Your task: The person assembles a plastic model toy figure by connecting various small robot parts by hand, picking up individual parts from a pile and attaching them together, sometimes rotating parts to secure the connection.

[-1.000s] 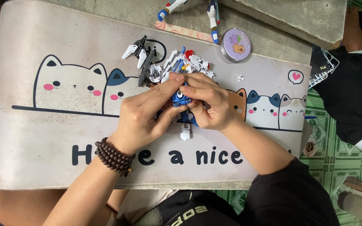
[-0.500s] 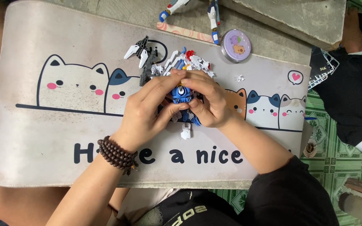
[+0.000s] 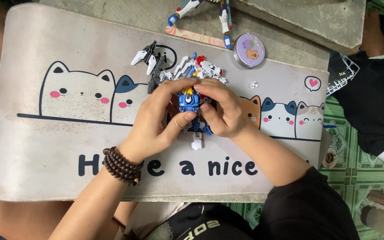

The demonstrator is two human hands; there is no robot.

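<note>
A small blue robot model body [image 3: 188,102] with yellow trim is pinched between both hands above a pale desk mat [image 3: 45,146] printed with cartoon cats. My left hand [image 3: 156,122], with a dark bead bracelet on the wrist, grips it from the left with thumb below. My right hand [image 3: 221,109] closes on it from the right, fingers over its top. A small white piece [image 3: 197,143] lies on the mat just below the hands. Loose white, red and grey model parts [image 3: 201,69] lie just beyond the fingers.
A dark grey and white wing-like part [image 3: 150,60] lies on the mat beyond my left hand. A round lilac tin [image 3: 249,50] and a blue-and-white model figure [image 3: 201,9] sit at the far edge. Another person in black [image 3: 378,89] sits at the right.
The blue body has turned a little in my fingers and my left fingers have shifted up over it. Both hands stay in the same place over the mat.
</note>
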